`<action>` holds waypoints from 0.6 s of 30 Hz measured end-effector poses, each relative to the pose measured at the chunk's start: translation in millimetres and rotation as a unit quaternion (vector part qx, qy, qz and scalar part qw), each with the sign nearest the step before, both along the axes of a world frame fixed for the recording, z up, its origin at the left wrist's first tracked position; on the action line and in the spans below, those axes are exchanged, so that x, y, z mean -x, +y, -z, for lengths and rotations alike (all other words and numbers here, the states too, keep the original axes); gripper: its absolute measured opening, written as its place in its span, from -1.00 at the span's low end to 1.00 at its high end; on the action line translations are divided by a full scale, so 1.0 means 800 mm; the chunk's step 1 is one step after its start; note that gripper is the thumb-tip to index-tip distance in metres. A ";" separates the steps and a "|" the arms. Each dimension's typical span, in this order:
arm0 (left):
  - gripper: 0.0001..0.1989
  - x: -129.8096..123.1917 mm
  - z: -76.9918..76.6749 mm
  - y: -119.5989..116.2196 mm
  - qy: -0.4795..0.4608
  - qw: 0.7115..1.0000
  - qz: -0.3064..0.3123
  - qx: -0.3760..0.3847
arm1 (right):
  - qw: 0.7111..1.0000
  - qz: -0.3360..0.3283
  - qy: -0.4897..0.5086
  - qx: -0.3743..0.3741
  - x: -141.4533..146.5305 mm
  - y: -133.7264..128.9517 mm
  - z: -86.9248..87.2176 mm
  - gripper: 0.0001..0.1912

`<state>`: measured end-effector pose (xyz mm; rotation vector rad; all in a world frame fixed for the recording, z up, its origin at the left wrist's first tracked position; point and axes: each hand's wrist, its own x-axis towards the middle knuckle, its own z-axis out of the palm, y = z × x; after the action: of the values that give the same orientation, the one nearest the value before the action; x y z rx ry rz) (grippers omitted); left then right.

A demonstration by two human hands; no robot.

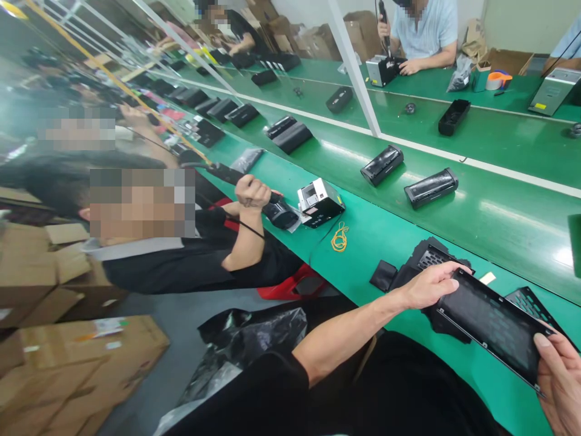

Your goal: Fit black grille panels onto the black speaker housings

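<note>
A black rectangular panel (492,324) with small tabs along its edges is held tilted above the green table at the lower right. My left hand (433,286) grips its upper left corner, thumb on the inner face. At the opposite end my right hand (556,366) pinches the panel's right edge, partly cut off by the frame. Beneath and behind the panel lie black perforated parts (429,259) on dark wrapping. Another perforated black piece (529,303) rests behind the panel, partly hidden by it.
A co-worker's hand (253,192) holds a black tool at the left. Near it sit a silver-and-black box (320,203) and yellow bands (339,237). Black housings (431,188) lie on the green line (490,212). Cardboard boxes (82,363) stand at the lower left.
</note>
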<state>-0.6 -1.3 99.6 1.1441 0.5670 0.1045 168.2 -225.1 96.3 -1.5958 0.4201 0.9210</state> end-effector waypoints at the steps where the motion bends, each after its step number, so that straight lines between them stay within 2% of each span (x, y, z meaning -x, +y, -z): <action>1: -0.45 0.000 0.000 0.001 0.000 1.000 0.002 -0.005 | 1.000 0.003 0.004 0.002 0.000 0.002 -0.003 -0.28; 4: -0.48 0.001 -0.001 0.003 -0.005 1.000 0.009 -0.019 | 1.000 -0.003 -0.003 0.009 -0.002 -0.002 -0.001 -0.30; 11: -0.45 0.008 0.003 0.010 -0.013 0.996 0.050 -0.078 | 0.990 -0.091 -0.100 -0.046 -0.016 -0.042 0.043 -0.39; 15: -0.43 0.010 0.010 0.012 -0.042 0.993 0.066 -0.092 | 0.980 -0.125 -0.135 -0.072 -0.018 -0.054 0.049 -0.31; 18: -0.47 0.012 0.013 0.012 -0.058 0.991 0.076 -0.090 | 0.976 -0.119 -0.155 -0.094 -0.021 -0.067 0.059 -0.30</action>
<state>-10.6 8.5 89.6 1.3435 0.3702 0.0910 184.7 -278.7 49.0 -1.6014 -0.0773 0.8437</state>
